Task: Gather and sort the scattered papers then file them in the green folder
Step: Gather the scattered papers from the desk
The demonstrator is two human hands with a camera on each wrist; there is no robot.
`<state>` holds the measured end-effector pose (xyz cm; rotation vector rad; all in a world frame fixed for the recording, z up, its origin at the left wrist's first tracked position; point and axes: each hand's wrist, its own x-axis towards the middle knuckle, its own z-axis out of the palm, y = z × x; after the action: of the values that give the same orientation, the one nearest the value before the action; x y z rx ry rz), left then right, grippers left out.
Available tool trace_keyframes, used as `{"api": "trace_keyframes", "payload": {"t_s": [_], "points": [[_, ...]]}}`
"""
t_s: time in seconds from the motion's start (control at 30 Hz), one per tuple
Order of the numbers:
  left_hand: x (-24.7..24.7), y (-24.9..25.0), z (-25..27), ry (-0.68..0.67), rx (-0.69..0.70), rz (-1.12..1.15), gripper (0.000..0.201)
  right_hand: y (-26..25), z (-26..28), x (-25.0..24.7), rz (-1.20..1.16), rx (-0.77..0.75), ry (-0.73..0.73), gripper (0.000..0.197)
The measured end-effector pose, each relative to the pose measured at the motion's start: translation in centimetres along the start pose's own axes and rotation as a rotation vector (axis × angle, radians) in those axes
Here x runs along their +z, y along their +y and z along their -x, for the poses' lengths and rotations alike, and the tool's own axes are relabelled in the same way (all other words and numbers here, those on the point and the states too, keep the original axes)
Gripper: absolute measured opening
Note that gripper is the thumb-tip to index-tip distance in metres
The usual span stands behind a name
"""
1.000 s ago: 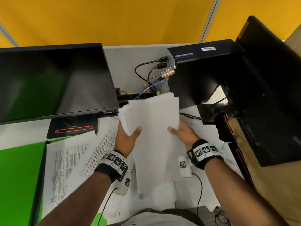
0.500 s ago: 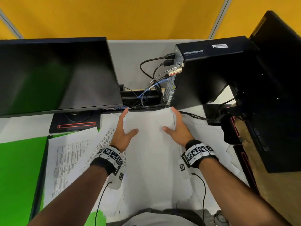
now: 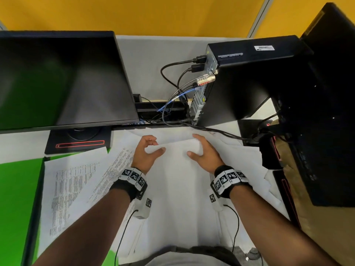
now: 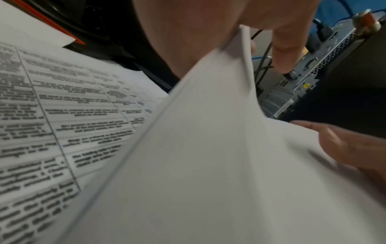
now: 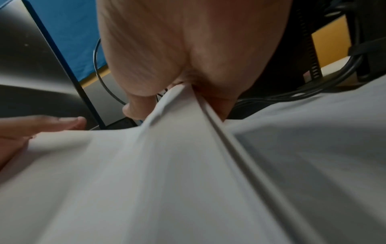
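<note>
A stack of blank white papers lies on the desk in front of me, its far end raised between my hands. My left hand curls round the stack's far left corner, thumb on top; the left wrist view shows that paper stack pinched at its edge. My right hand holds the far right side, and the stack's edge runs into the fold between thumb and fingers. Printed sheets lie spread to the left. The green folder lies open at the far left.
A black monitor stands at the back left on its base. A black computer case with plugged cables stands behind the hands. Another dark panel fills the right side. More white sheets lie to the right.
The stack stood upright between my hands, then was laid flat with both hands open along its sides. Now both hands have closed on its far end and raised it a little.
</note>
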<state>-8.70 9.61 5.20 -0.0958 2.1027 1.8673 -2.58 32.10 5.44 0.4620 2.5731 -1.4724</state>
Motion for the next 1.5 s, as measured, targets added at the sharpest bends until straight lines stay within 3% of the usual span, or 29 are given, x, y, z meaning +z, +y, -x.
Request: {"api": "trace_keyframes", "payload": {"t_s": [0.07, 0.2, 0.3, 0.37, 0.43, 0.57, 0.7, 0.8, 0.9, 0.97, 1.03, 1.13, 1.23, 1.33, 1.5], "points": [[0.2, -0.2, -0.2, -0.010, -0.028, -0.027, 0.023, 0.2, -0.4, 0.7, 0.017, 0.024, 0.028, 0.056], [0.3, 0.4, 0.1, 0.035, -0.098, 0.118, 0.029, 1.2, -0.5, 1.1, -0.097, 0.089, 0.151, 0.037], [0.1, -0.1, 0.6, 0.049, -0.123, 0.160, 0.026, 2.0, 0.6, 1.0, -0.320, 0.197, 0.193, 0.051], [-0.1, -0.9, 1.2, 0.067, -0.156, 0.147, 0.032, 2.7, 1.8, 1.4, -0.384, 0.260, 0.155, 0.051], [-0.1, -1.8, 2.3, 0.060, -0.241, 0.150, 0.045, 3.8, 2.8, 2.3, -0.319, 0.268, 0.098, 0.038], [1.0, -2.9, 4.9, -0.027, -0.247, 0.068, 0.040, 3.9, 3.5, 3.4, -0.345, 0.244, 0.143, 0.030], [0.3, -3.5, 5.2, 0.057, -0.261, 0.002, 0.030, 3.2, 3.2, 3.7, -0.337, 0.243, 0.162, 0.034], [-0.7, -3.8, 5.3, 0.087, -0.243, -0.193, 0.034, 2.2, 3.3, 3.2, -0.341, 0.191, 0.056, 0.028], [-1.6, -3.6, 5.0, 0.150, -0.227, -0.296, 0.044, 2.9, 2.7, 1.4, 0.013, 0.158, -0.034, 0.030], [-2.9, -3.7, 4.6, 0.197, -0.238, -0.343, 0.043, 4.8, 2.1, -0.9, 0.407, 0.149, -0.020, 0.046], [-4.8, -4.3, 4.1, 0.245, -0.252, -0.384, 0.041, 6.9, 2.1, -3.5, 0.594, 0.215, 0.007, 0.062], [-7.2, -5.4, 3.8, 0.301, -0.302, -0.442, 0.040, 10.1, 3.2, -6.6, 0.692, 0.302, -0.058, 0.073], [-8.1, -6.1, 3.9, 0.316, -0.336, -0.503, 0.044, 11.8, 4.9, -7.2, 0.791, 0.257, -0.140, 0.079], [-8.1, -6.9, 4.2, 0.308, -0.369, -0.515, 0.046, 11.5, 5.4, -6.9, 0.817, 0.182, -0.115, 0.093], [-7.9, -6.9, 4.3, 0.301, -0.397, -0.557, 0.042, 10.3, 4.3, -6.2, 0.720, 0.239, -0.061, 0.088]]}}
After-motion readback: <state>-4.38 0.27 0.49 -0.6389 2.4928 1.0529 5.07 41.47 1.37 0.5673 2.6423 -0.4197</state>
